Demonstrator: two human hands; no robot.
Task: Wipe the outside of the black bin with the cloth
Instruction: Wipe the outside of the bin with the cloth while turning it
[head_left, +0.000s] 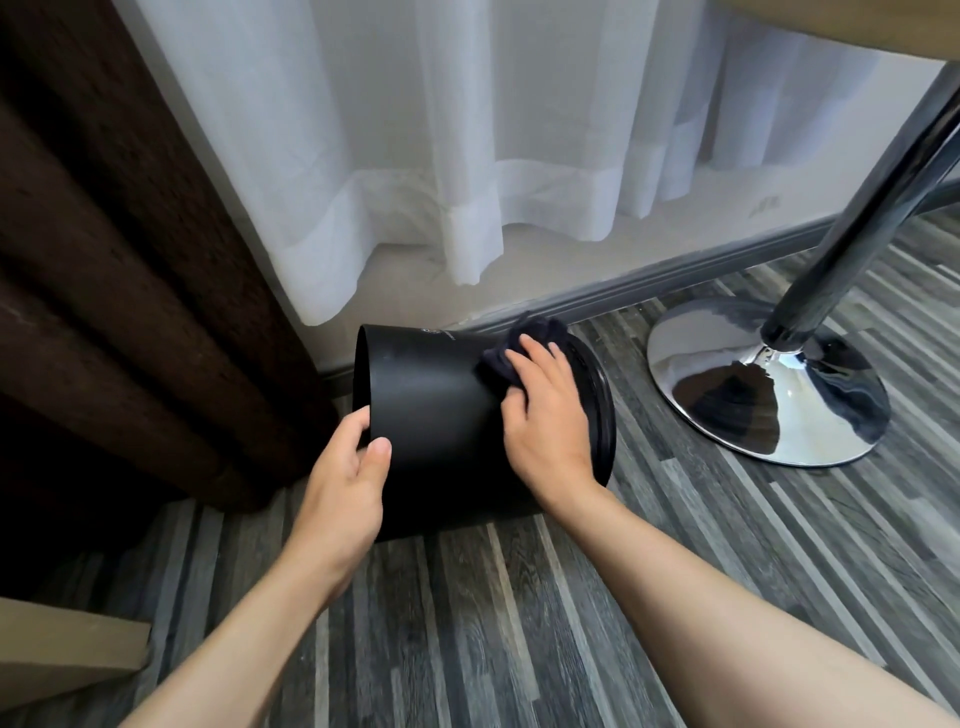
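Observation:
The black bin (431, 410) lies tipped on its side on the floor, one end facing left and the ringed end facing right. My left hand (345, 483) grips the bin's left edge, fingers curled over it and thumb on the outer wall. My right hand (545, 415) presses a dark cloth (524, 340) flat against the upper right part of the bin's outer wall, near the ringed end. Most of the cloth is under my palm; only its far edge shows.
A chrome pedestal base (769, 384) with its slanted pole (852, 218) stands right of the bin. Dark brown curtain (114, 260) hangs at left, white sheer curtain (441, 156) behind. A grey skirting board (675, 280) runs along the wall. Striped wood-look floor (519, 623) spreads in front.

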